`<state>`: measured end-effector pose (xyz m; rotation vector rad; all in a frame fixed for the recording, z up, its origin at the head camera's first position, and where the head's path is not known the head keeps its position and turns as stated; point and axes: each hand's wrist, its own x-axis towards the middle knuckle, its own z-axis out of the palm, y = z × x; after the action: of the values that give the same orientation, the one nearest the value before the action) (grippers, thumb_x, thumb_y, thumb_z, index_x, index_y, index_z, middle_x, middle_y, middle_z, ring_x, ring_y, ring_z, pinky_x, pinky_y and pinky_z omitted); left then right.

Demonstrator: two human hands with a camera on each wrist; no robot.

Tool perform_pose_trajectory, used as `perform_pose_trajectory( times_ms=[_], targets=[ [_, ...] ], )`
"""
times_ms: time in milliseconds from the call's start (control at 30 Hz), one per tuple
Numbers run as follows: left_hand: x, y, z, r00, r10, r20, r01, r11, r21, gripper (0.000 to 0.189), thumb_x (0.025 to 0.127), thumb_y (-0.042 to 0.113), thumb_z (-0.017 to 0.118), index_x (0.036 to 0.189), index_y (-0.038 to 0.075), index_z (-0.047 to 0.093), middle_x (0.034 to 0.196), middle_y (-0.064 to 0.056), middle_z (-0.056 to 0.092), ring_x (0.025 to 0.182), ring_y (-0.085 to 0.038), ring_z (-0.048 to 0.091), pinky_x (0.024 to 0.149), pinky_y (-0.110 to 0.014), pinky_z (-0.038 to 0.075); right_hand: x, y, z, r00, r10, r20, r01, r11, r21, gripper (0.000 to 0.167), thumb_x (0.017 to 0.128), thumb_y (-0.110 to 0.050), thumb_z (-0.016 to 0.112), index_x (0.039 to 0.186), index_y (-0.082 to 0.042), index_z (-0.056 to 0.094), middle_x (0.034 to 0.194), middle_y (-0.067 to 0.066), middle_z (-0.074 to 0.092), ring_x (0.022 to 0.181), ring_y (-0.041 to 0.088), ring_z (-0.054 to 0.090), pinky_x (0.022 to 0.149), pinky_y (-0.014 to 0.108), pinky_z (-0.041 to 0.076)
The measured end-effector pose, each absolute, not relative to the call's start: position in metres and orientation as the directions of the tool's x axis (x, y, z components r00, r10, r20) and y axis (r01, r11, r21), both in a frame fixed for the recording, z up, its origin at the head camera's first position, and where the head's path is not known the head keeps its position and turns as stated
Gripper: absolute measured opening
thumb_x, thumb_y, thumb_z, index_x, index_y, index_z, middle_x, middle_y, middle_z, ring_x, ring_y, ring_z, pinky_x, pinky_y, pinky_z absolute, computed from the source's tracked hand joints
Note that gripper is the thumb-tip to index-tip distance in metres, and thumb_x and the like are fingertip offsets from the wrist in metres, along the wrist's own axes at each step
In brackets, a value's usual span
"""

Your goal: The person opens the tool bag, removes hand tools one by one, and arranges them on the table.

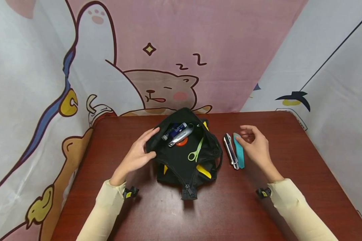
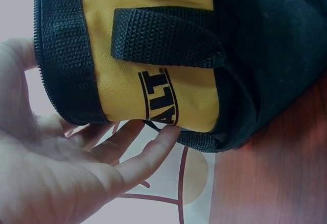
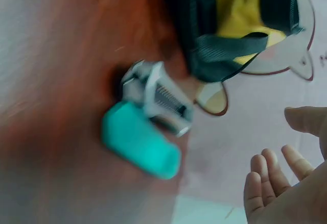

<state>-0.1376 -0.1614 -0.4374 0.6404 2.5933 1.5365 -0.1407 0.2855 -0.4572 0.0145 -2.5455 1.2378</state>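
Note:
A black and yellow zippered tool bag [image 1: 185,191] stands on the table with its mouth unzipped. My left hand [image 1: 137,152] holds its left rim, thumb at the inner edge and fingers against the yellow outer side [image 2: 196,99]. Inside lie green-handled scissors [image 1: 194,156], a silver utility knife [image 1: 181,136], a dark blue tube [image 1: 178,130] and a round orange item [image 1: 182,142], partly covered. Right of the bag, a silver and black utility knife [image 1: 230,150] lies beside a teal elongated tool [image 1: 239,152]. My right hand [image 1: 257,145] hovers just right of the teal tool, holding nothing.
The reddish-brown table [image 1: 292,160] reaches back to a cartoon-printed cloth [image 1: 229,50]. A strap loop [image 1: 219,160] hangs at the bag's right side. Dark wrist bands [image 1: 130,192] sit at both sleeve cuffs.

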Motion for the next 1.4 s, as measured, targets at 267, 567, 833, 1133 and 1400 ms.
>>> perform_pose_trajectory(
  times_ms=[267, 567, 833, 1133, 1400],
  targets=[
    [-0.137, -0.162, -0.439, -0.915, 0.378, 0.143, 0.309, 0.425, 0.851, 0.089, 0.088, -0.005, 0.067, 0.172, 0.013, 0.044, 0.176, -0.018, 0.036, 0.144, -0.039, 0.046, 0.102, -0.057, 0.041, -0.143, 0.250, -0.430, -0.909, 0.062, 0.412, -0.313, 0.551, -0.774, 0.050, 0.096, -0.006, 0.087, 0.142, -0.005, 0.070, 0.119, 0.016, 0.074, 0.108, 0.025, 0.067, 0.090, 0.017, 0.049],
    [-0.138, -0.162, -0.440, -0.912, 0.382, 0.147, 0.313, 0.421, 0.851, 0.088, 0.089, -0.005, 0.067, 0.171, 0.012, 0.043, 0.175, -0.019, 0.036, 0.147, -0.040, 0.044, 0.105, -0.060, 0.040, -0.143, 0.216, -0.411, -0.833, -0.049, 0.551, -0.501, 0.488, -0.715, 0.061, 0.082, 0.001, 0.096, 0.138, -0.007, 0.074, 0.119, 0.014, 0.076, 0.110, 0.028, 0.067, 0.086, 0.021, 0.043],
    [-0.137, -0.162, -0.439, -0.911, 0.382, 0.152, 0.315, 0.412, 0.855, 0.087, 0.089, -0.007, 0.067, 0.171, 0.011, 0.044, 0.175, -0.019, 0.037, 0.145, -0.041, 0.045, 0.105, -0.061, 0.040, -0.151, 0.192, -0.403, -0.757, -0.240, 0.608, -0.649, 0.385, -0.656, 0.061, 0.078, 0.003, 0.098, 0.135, -0.008, 0.077, 0.115, 0.013, 0.075, 0.104, 0.018, 0.065, 0.092, 0.020, 0.049],
    [-0.136, -0.161, -0.438, -0.916, 0.378, 0.132, 0.299, 0.428, 0.853, 0.089, 0.089, -0.004, 0.067, 0.172, 0.014, 0.042, 0.176, -0.016, 0.035, 0.147, -0.039, 0.043, 0.106, -0.061, 0.040, -0.152, 0.164, -0.405, -0.747, -0.359, 0.560, -0.662, 0.327, -0.674, 0.061, 0.081, 0.000, 0.098, 0.136, -0.010, 0.075, 0.119, 0.007, 0.074, 0.108, 0.026, 0.068, 0.095, 0.032, 0.053],
    [-0.138, -0.163, -0.440, -0.913, 0.380, 0.150, 0.314, 0.417, 0.853, 0.086, 0.090, -0.005, 0.066, 0.171, 0.011, 0.044, 0.175, -0.019, 0.037, 0.150, -0.041, 0.043, 0.106, -0.062, 0.040, -0.163, 0.151, -0.416, -0.737, -0.498, 0.457, -0.650, 0.338, -0.681, 0.056, 0.084, -0.007, 0.097, 0.135, -0.011, 0.076, 0.117, 0.002, 0.074, 0.106, 0.017, 0.066, 0.094, 0.034, 0.054]
  ],
)
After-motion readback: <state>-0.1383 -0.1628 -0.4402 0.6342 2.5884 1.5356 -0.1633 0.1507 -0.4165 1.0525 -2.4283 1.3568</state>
